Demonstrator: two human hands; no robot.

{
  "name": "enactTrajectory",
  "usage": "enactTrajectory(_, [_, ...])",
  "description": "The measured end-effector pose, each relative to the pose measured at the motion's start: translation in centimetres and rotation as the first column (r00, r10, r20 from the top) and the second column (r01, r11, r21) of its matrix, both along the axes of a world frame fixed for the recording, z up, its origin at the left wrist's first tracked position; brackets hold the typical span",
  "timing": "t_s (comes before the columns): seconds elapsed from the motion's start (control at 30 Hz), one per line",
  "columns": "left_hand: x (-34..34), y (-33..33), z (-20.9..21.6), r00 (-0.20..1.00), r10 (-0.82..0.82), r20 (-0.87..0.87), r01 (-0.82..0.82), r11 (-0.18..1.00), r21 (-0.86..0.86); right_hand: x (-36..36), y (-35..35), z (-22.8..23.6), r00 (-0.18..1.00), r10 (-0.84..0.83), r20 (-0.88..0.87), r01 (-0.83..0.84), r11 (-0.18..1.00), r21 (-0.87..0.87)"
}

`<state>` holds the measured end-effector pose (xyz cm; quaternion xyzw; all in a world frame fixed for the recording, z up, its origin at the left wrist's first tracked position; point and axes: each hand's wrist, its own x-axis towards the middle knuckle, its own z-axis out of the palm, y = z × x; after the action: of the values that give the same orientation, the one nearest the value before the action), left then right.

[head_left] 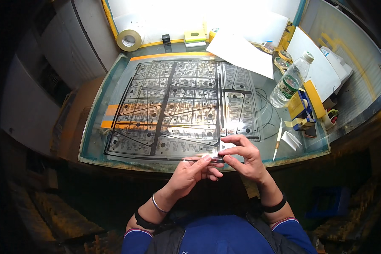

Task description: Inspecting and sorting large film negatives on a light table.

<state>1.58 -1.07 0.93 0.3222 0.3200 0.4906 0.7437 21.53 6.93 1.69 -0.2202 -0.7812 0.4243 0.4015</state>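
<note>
We see the left hand (190, 172) grasping the near edge of the patterned film (184, 109), which stretches forward and leftward. Whether the adjacent right hand (248, 157) grips, we cannot tell.

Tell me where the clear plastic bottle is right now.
In the head view, the bottle is on the right side of the table, just left of the blue tape dispenser and beyond the right hand.
</note>
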Motion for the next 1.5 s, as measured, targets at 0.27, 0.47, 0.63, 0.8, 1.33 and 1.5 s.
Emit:
enactTrajectory(0.27, [0.03, -0.03, 0.16, 1.000, 0.006, 0.011, -0.006, 1.000, -0.009, 0.02, -0.23, 0.15, 1.000, 0.011, -0.019, -0.012, 0.999, -0.031])
enactTrajectory(0.47, [0.12, -0.07, 0.31, 1.000, 0.018, -0.002, -0.018, 1.000, -0.011, 0.31, 0.01, 0.04, 0.999, 0.047, -0.028, -0.046, 0.998, 0.042])
enactTrajectory(0.63, [0.12, -0.06, 0.26, 1.000, 0.006, 0.021, -0.007, 1.000, 0.016, 0.25, -0.10, -0.06, 0.999, 0.031, -0.011, -0.030, 0.996, 0.086])
enactTrajectory(0.8, [0.11, -0.09, 0.18, 1.000, 0.012, 0.019, -0.013, 1.000, 0.028, 0.23, -0.12, 0.03, 0.999, 0.035, 0.016, -0.036, 0.996, 0.079])
enactTrajectory(1.33, [0.17, -0.18, 0.13, 0.999, 0.020, 0.027, -0.021, 1.000, 0.020, 0.25, -0.16, 0.10, 1.000, 0.023, -0.007, -0.022, 0.995, 0.094])
enactTrajectory(1.5, [0.33, -0.21, 0.31, 0.999, 0.040, 0.031, -0.040, 0.999, -0.001, 0.28, -0.17, -0.01, 1.000, 0.016, -0.027, -0.013, 0.996, 0.093])
